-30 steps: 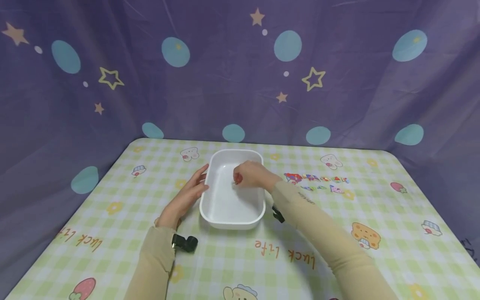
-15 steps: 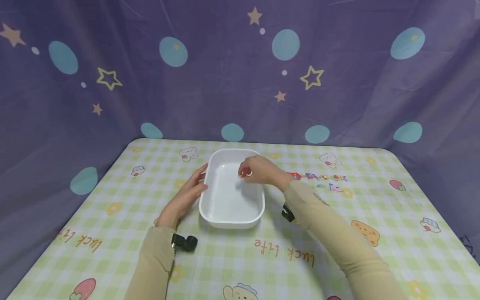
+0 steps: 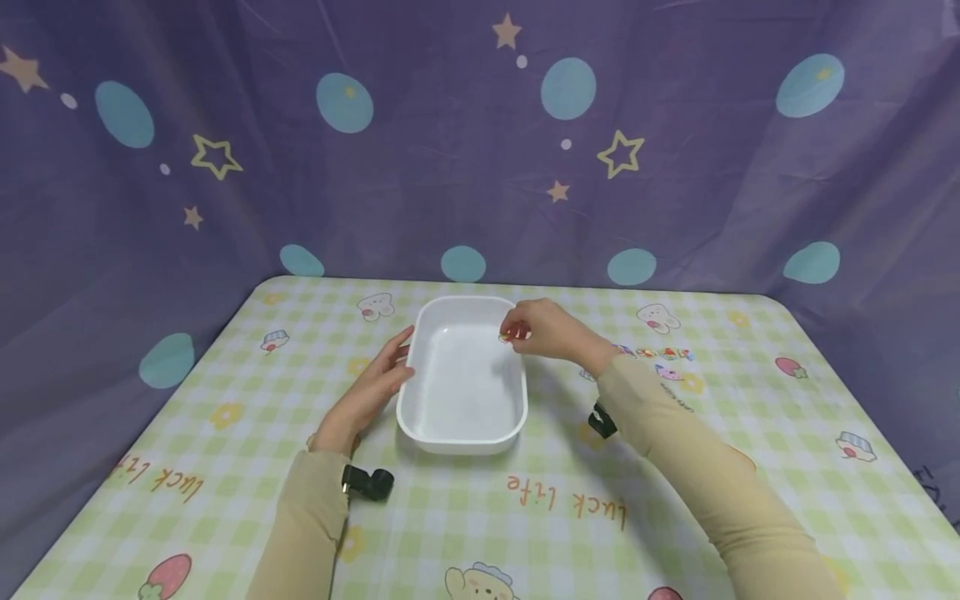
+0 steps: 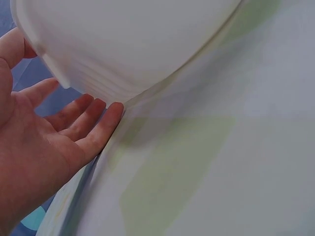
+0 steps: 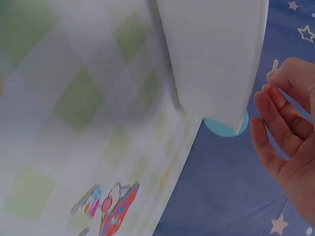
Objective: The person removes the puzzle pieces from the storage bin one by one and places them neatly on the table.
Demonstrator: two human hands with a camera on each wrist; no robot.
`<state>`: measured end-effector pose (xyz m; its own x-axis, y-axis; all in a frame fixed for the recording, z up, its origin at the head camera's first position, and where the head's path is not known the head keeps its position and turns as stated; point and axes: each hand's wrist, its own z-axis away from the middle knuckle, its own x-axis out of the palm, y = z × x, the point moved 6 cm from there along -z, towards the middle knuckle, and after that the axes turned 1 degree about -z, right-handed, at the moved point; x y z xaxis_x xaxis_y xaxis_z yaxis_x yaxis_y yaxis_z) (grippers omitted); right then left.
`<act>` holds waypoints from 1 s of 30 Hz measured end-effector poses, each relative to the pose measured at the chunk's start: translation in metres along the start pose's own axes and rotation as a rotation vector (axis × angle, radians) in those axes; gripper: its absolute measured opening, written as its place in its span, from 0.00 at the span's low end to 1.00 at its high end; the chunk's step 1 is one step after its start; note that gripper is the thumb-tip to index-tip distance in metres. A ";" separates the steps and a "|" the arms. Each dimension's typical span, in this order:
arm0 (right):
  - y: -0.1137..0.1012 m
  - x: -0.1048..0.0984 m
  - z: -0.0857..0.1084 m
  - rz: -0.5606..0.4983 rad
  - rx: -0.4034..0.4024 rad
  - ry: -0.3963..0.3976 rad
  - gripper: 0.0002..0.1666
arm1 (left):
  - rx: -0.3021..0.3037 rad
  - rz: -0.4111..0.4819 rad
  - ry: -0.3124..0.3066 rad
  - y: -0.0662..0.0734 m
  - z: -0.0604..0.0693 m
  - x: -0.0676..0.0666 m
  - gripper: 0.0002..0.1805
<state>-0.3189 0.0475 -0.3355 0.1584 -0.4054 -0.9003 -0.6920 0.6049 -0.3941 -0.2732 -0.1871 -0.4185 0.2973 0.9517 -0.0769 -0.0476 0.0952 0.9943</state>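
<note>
A white rectangular tub [image 3: 459, 392] stands on the table. My left hand [image 3: 369, 392] rests against its left wall with the fingers nearly straight; in the left wrist view those fingers [image 4: 93, 130] touch the outer side and the thumb is by the rim. Above the tub's right rim, my right hand [image 3: 547, 329] pinches a small, thin, pale-edged flat piece [image 5: 274, 66] between thumb and forefinger. What is printed on it cannot be made out. Several small colourful flat cut-outs [image 3: 670, 354] lie to the right, partly hidden by the right forearm.
The table wears a green-and-white checked cloth [image 3: 450, 517] with printed cartoons and lettering. Behind it hangs a purple curtain [image 3: 420, 192] with stars and blue ovals. Near the tub in the right wrist view lie a red cut-out [image 5: 118, 214] and a blue-pink one [image 5: 87, 200].
My right hand has risen from inside the tub and moved right to its right rim, still pinching the small flat piece. The left hand has stayed against the tub.
</note>
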 end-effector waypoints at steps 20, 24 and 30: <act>0.046 -0.024 0.056 -0.001 0.137 0.054 0.10 | -0.014 -0.034 0.016 -0.002 -0.001 -0.001 0.41; 0.059 -0.028 0.073 0.008 0.173 0.065 0.09 | -0.015 -0.038 0.018 -0.002 -0.001 0.000 0.41; 0.078 -0.034 0.097 0.031 0.222 0.066 0.10 | -0.007 -0.036 0.021 -0.002 -0.001 -0.001 0.41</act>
<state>-0.3095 0.1749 -0.3538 0.0883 -0.4240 -0.9013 -0.5226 0.7506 -0.4043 -0.2743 -0.1879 -0.4201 0.2784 0.9536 -0.1146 -0.0440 0.1319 0.9903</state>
